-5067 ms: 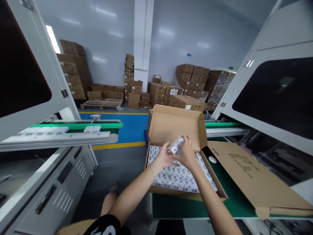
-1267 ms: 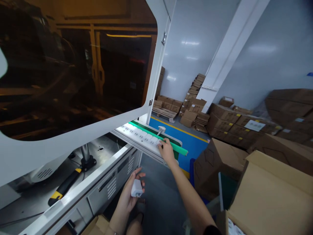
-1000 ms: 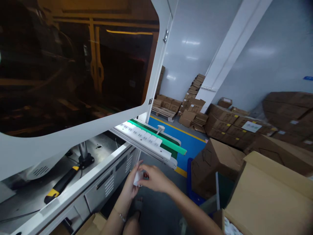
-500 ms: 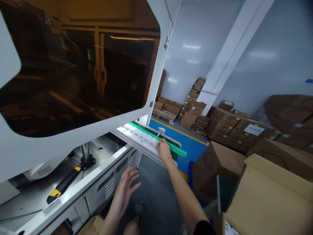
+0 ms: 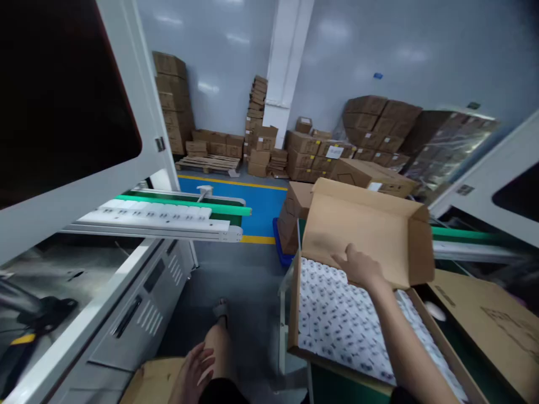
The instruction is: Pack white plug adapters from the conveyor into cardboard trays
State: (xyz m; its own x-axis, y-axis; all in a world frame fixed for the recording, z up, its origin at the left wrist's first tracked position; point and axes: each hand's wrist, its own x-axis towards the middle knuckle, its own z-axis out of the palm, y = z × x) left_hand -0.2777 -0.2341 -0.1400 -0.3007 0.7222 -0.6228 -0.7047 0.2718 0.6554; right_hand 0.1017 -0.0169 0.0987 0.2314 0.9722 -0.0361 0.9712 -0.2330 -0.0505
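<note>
Right hand (image 5: 360, 268): over white pieces (image 5: 337, 320) in box (image 5: 370, 221); fingers blurred, grip can't be told.
Left hand (image 5: 196, 370): fingers loosely curled, slightly apart; wrist cut off below.

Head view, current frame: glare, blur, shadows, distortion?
Head view: light streaks reflect off the wall; the white pieces look soft, slightly smeared; a faint shadow darkens the carton lid beside the right hand; the machine frame at image left leans, probably wide-angle distortion.
</note>
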